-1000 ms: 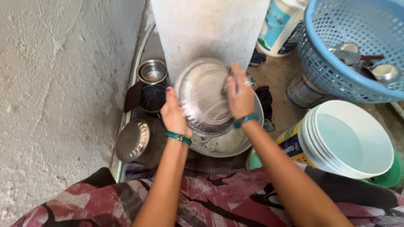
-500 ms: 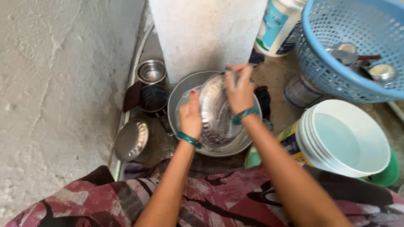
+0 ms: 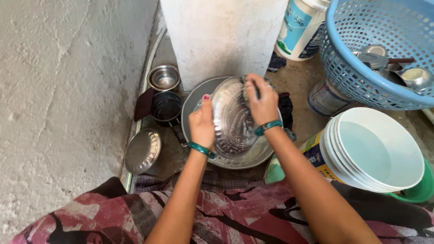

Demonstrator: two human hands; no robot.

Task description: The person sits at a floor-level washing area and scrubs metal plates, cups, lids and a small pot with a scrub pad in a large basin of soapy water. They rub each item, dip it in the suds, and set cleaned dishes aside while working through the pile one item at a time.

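My left hand (image 3: 202,124) grips the left rim of a round steel plate (image 3: 233,119), holding it tilted on edge above a wide steel basin (image 3: 195,101) on the ground. My right hand (image 3: 261,103) presses a dark scrubber (image 3: 246,83) against the plate's upper right face; most of the scrubber is hidden under my fingers. Both wrists wear teal bangles.
A small steel bowl (image 3: 164,77), a dark pot (image 3: 166,107) and a steel lid (image 3: 142,151) lie left of the basin by the rough wall. A white bucket of water (image 3: 377,151) stands at right, a blue basket (image 3: 361,68) with steel utensils behind it, and a white pillar (image 3: 221,36) ahead.
The plate has turned from facing up to standing tilted on edge. My left hand moved to the right along the rim, and my right hand stays on the plate's upper edge.
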